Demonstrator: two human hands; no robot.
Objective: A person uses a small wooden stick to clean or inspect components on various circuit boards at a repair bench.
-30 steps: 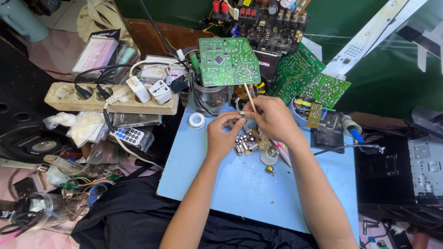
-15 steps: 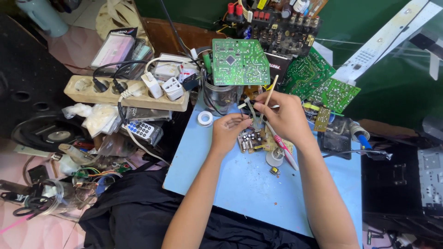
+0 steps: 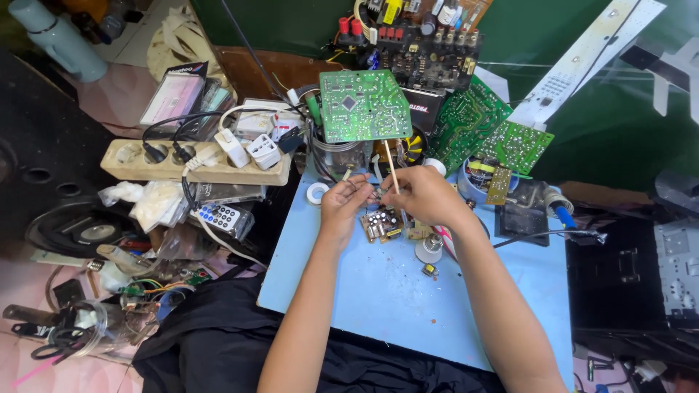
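What could go wrong here looks plain enough to me: the small circuit board (image 3: pixel 382 224) lies loose on the blue surface (image 3: pixel 378 306), close to its far edge, with nothing clamping it. A firm push from the thin stick (image 3: pixel 392 167) could skid it into the little loose parts beside it, such as the round white piece (image 3: pixel 429 249) and the tiny component (image 3: pixel 429 270) just nearer the person. The clutter crowding the far edge adds to that risk: a green circuit board (image 3: pixel 362 105) is perched on a metal can (image 3: pixel 336 155) right behind the hands, and a bumped wrist might tip it.

The left hand (image 3: pixel 344 206) is curled, thumb and fingertips pinched together on something small at the far side of the board; whether it is a wire or a part, I cannot tell. The right hand (image 3: pixel 424 196) is closed around the stick like a pen, its upper end pointing away toward the green board, its lower end hidden by the fingers just above the small board. A white tape roll (image 3: pixel 317 193) sits near the surface's far left corner.
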